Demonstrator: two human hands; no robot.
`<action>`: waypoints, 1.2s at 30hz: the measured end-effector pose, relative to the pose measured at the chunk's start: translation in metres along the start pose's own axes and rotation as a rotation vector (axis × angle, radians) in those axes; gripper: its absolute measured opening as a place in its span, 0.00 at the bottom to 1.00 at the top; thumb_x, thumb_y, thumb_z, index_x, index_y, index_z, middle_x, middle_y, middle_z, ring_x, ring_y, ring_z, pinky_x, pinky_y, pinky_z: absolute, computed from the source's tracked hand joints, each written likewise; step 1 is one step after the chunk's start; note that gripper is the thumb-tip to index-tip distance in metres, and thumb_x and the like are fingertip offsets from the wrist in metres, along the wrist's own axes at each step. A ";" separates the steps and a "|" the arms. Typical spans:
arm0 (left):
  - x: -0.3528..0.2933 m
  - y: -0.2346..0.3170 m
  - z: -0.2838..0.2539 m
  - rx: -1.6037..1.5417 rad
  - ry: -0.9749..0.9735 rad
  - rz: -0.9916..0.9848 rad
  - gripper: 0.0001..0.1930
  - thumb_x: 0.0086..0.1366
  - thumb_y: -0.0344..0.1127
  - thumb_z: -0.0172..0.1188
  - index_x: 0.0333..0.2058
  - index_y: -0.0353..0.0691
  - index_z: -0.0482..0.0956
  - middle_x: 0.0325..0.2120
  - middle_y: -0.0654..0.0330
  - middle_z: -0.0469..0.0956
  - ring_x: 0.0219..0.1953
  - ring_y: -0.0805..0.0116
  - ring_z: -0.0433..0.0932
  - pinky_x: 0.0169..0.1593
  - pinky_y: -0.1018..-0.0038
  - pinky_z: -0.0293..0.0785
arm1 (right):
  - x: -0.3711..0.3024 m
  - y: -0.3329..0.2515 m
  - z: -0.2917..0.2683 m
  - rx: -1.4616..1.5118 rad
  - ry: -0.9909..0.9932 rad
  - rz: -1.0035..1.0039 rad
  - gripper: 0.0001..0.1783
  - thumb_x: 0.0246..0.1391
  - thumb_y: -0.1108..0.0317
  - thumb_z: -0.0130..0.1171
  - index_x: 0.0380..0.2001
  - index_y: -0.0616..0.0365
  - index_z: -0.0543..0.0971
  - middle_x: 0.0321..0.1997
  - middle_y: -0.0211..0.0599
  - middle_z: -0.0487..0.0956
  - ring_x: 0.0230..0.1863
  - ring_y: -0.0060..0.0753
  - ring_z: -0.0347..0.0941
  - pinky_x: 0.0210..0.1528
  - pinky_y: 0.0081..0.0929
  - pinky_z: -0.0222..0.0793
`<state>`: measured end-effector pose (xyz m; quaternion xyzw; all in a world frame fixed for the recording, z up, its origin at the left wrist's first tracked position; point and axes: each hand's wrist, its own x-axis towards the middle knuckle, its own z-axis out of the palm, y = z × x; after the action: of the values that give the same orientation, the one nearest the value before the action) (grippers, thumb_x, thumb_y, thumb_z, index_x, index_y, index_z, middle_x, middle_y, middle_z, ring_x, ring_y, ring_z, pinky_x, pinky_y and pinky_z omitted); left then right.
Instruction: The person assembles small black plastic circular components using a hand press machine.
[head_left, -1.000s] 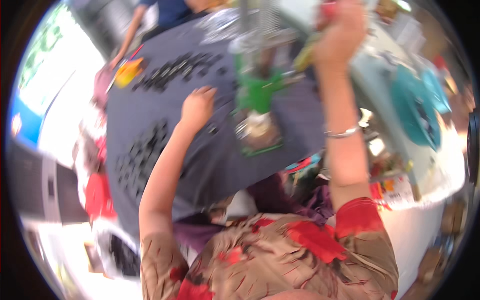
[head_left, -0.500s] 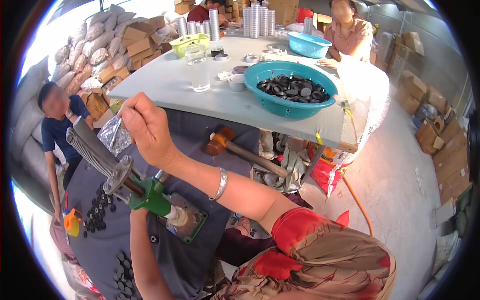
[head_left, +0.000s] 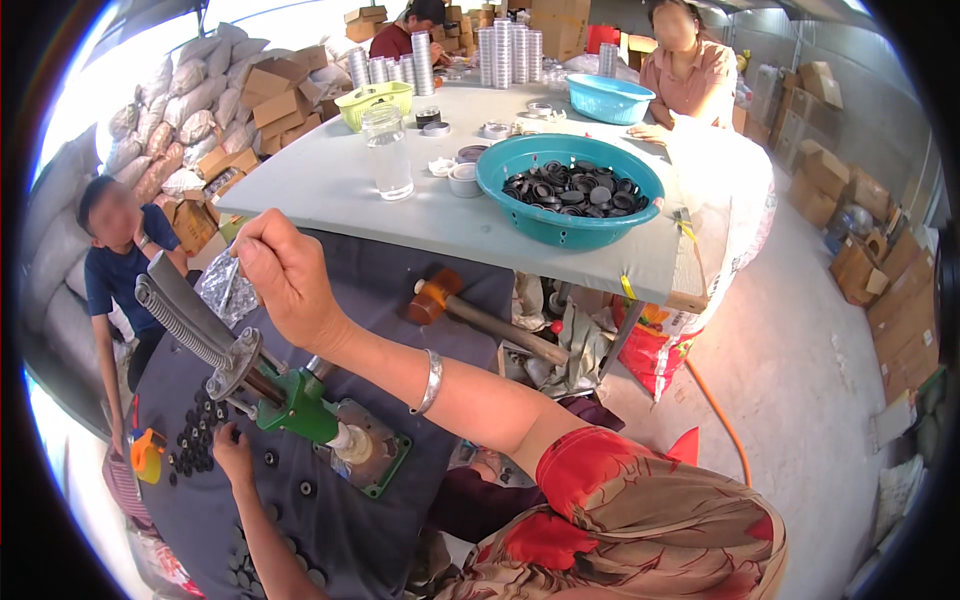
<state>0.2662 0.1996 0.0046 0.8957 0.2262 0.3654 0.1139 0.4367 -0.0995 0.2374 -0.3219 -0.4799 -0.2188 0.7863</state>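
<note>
A green hand press (head_left: 305,405) with a metal base plate stands tilted in view on the dark cloth. My right hand (head_left: 285,270) is closed in a fist above it, over a metal stub on its side; what the fist holds is hidden. Left of the press, my left hand (head_left: 233,455) has its fingers pinched at a small black round part. Its fingertips are beside a cluster of small black round parts (head_left: 197,440). Another group of black parts (head_left: 245,565) lies lower, partly behind my left forearm.
A teal basin (head_left: 570,225) of black caps sits on the grey table (head_left: 300,190), near a glass jar (head_left: 388,160). A mallet (head_left: 490,320) lies right of the press. An orange and yellow tool (head_left: 148,455) lies left. Three other people are around; one sits at left.
My left hand has come out from behind the press and moved left to the black parts. My right fist has dropped slightly. The view has shifted a little.
</note>
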 end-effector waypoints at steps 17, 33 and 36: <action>-0.050 -0.031 -0.011 0.113 -0.021 -0.099 0.12 0.46 0.23 0.63 0.34 0.35 0.78 0.31 0.53 0.78 0.35 0.52 0.78 0.40 0.61 0.73 | 0.001 -0.003 -0.001 -0.013 0.008 0.010 0.10 0.65 0.65 0.48 0.32 0.61 0.70 0.17 0.24 0.66 0.17 0.12 0.58 0.21 0.16 0.56; -0.046 0.023 -0.026 0.011 0.004 -0.296 0.16 0.53 0.32 0.65 0.42 0.39 0.82 0.40 0.54 0.81 0.40 0.61 0.81 0.45 0.72 0.75 | 0.008 -0.003 -0.009 0.161 0.046 0.175 0.13 0.65 0.61 0.48 0.31 0.60 0.72 0.19 0.26 0.66 0.15 0.14 0.58 0.17 0.14 0.55; -0.060 0.041 -0.029 -0.210 0.041 -0.276 0.17 0.54 0.29 0.65 0.44 0.38 0.82 0.41 0.56 0.82 0.38 0.69 0.81 0.44 0.76 0.75 | 0.006 -0.006 -0.001 0.142 0.030 0.150 0.13 0.64 0.61 0.48 0.31 0.59 0.72 0.18 0.26 0.66 0.15 0.15 0.58 0.17 0.15 0.56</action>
<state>0.2210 0.1362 0.0042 0.8317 0.3098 0.3861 0.2515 0.4363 -0.1046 0.2446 -0.2969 -0.4572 -0.1294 0.8283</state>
